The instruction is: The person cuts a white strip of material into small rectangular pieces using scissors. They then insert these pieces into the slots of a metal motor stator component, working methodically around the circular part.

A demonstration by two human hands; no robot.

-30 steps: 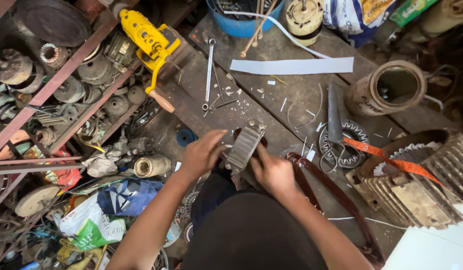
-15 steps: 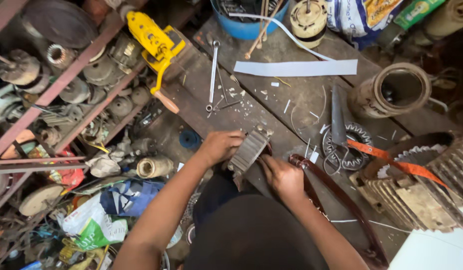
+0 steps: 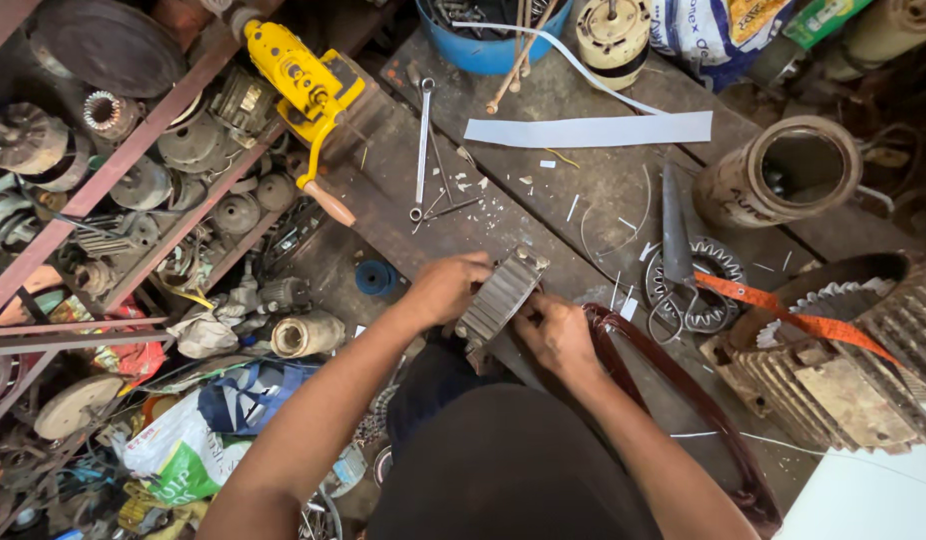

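Closest to the camera, both hands are wrapped around a small ribbed metal block (image 3: 500, 297), looks like a laminated motor core, though it's half covered so I can't swear to it. The left hand (image 3: 445, 288) grips its left side with fingers curled over the top, and the right hand (image 3: 556, 333) clamps the lower right end, thumb pressed against the ribs. The block sits tilted right at the near edge of the dark wooden table (image 3: 543, 215), held just above it as far as I can see.

Right beside the right hand there's a loop of reddish-brown copper winding (image 3: 673, 385) running down along the table edge. A bit further right sits a big rusty finned motor housing (image 3: 843, 370) with an orange strap (image 3: 783, 312) draped over it, and next to that a toothed ring (image 3: 705, 290) with a grey metal blade (image 3: 675, 225) lying across it.

Further out on the table: a long spanner (image 3: 422, 140), a strip of white paper (image 3: 588, 129), and a rusty open cylinder (image 3: 783, 172). At the far edge there's a blue tub (image 3: 483, 48) and a small cream motor (image 3: 611, 28). Off to the left, a yellow hand tool with a wooden handle (image 3: 305, 95) rests on a rack (image 3: 133, 150) full of old motor parts.
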